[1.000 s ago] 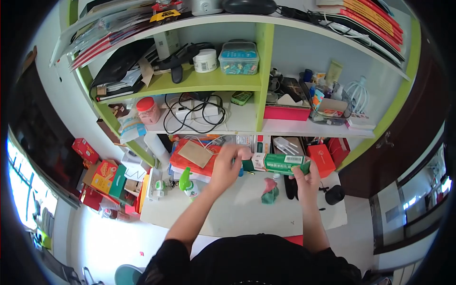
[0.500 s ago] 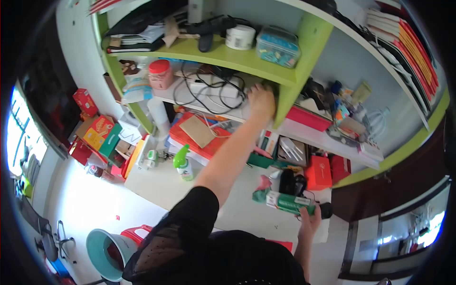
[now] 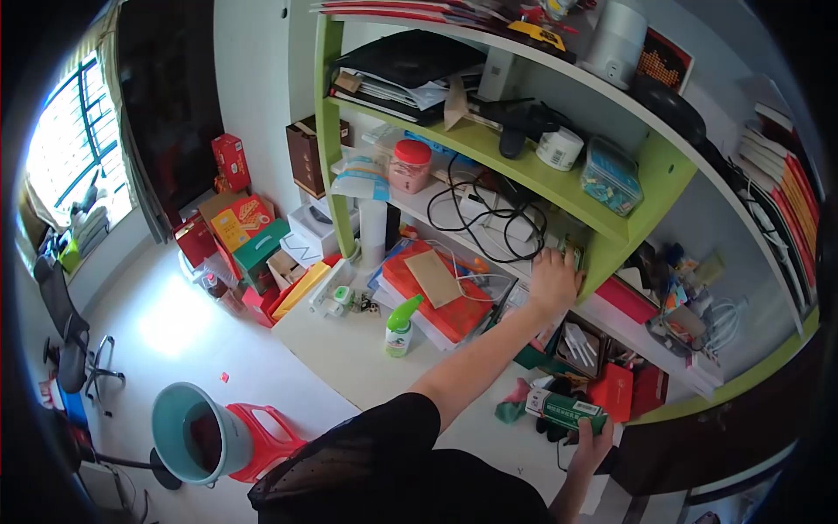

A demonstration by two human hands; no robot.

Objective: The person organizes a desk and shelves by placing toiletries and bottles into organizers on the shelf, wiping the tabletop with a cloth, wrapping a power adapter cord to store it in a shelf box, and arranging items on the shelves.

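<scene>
My left hand [image 3: 556, 281] reaches onto the lower shelf [image 3: 425, 206] with its fingers stretched forward, beside the green upright. A small greenish item [image 3: 573, 251] lies just beyond the fingertips; whether they touch it I cannot tell. Left of that hand is a looped black cable [image 3: 472, 229] over a white power strip [image 3: 511, 222]. My right hand [image 3: 594, 445] grips the end of a long green-and-white carton [image 3: 566, 410], held low over the desk's right side. Behind the carton are a crumpled pink-and-green cloth [image 3: 511, 404] and partly hidden black items.
A spray bottle [image 3: 399, 330] and red folder [image 3: 436, 284] occupy the desk [image 3: 332, 336]. A red-lidded jar [image 3: 410, 166] stands on the lower shelf; a clear tub [image 3: 611, 179] sits above. A bucket [image 3: 199, 432] and red container [image 3: 262, 441] stand on the floor at left.
The view has swung left, so the shelves appear farther right. My left hand stays at the lower shelf, with the greenish item now visible beyond it. My right hand still holds the carton.
</scene>
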